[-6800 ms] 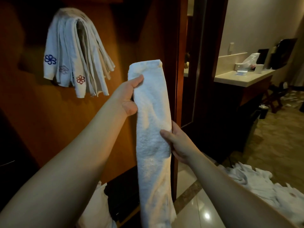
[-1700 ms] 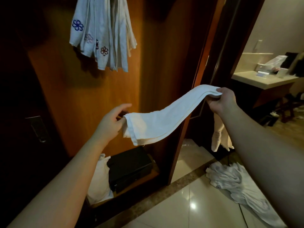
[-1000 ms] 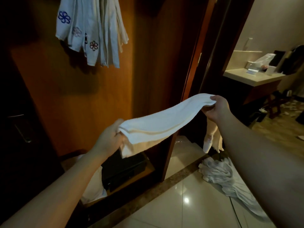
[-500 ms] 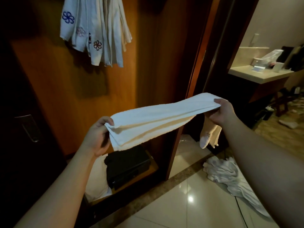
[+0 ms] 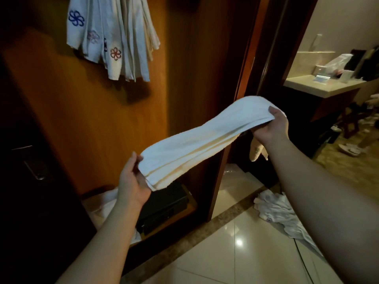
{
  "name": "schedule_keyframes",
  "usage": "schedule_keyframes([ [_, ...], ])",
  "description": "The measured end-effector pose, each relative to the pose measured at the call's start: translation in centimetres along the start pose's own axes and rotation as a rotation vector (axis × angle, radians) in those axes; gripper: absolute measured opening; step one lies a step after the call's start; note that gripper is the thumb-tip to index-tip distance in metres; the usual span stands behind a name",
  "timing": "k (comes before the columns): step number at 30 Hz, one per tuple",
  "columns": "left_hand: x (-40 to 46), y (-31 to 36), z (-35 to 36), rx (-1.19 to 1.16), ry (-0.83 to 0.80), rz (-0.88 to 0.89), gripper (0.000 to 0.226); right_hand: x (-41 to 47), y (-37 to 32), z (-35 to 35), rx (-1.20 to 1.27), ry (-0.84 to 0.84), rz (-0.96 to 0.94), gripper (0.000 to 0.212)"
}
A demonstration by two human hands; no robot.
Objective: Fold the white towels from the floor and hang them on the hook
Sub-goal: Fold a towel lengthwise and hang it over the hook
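Note:
A white towel, folded into a long narrow strip, stretches between my hands at chest height. My left hand grips its near lower end. My right hand grips the far upper end, and a short tail of the towel hangs below that hand. Several folded towels with flower emblems hang on the wooden wall at the upper left; the hook itself is out of view. More white towels lie crumpled on the tiled floor at the right.
A dark box and a white bag sit on a low shelf under the hanging towels. A dark door with a handle stands at the left. A counter with items is at the far right.
The strip has been folded lengthwise again and looks narrower and thicker. My left hand has shifted its grip on the near end. The view has tilted slightly.

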State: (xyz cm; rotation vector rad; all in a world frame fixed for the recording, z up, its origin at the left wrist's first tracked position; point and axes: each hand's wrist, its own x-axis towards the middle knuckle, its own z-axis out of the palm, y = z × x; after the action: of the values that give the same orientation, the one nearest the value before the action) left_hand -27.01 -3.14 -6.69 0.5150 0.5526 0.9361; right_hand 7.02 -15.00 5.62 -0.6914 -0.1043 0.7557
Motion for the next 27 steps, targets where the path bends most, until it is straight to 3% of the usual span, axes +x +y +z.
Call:
schedule_keyframes([
  [3,0.7,-2.5,0.1,-0.05,0.048,-0.124,0.042,-0.6,0.0,1.9,0.058,-0.063,-0.013,0.029],
  [6,1.0,-5.3,0.2,-0.109,-0.018,-0.369,0.054,-1.1,0.1,3.8,0.035,-0.095,-0.014,0.034],
  [9,0.9,-7.5,0.8,-0.08,0.01,-0.506,0.055,-2.1,0.4,5.6,-0.005,-0.135,0.013,0.032],
  [14,0.5,-9.5,3.5,0.131,0.072,-0.532,0.067,-3.2,0.2,7.9,-0.04,-0.236,0.039,0.027],
  [21,1.1,-9.8,5.2,0.108,-0.008,-0.611,0.092,-4.1,-1.4,10.6,-0.07,-0.331,0.024,0.035],
  [27,2.2,-7.3,5.0,-0.086,-0.143,-0.372,0.056,-4.3,-3.6,11.6,-0.104,-0.372,-0.018,0.033],
])
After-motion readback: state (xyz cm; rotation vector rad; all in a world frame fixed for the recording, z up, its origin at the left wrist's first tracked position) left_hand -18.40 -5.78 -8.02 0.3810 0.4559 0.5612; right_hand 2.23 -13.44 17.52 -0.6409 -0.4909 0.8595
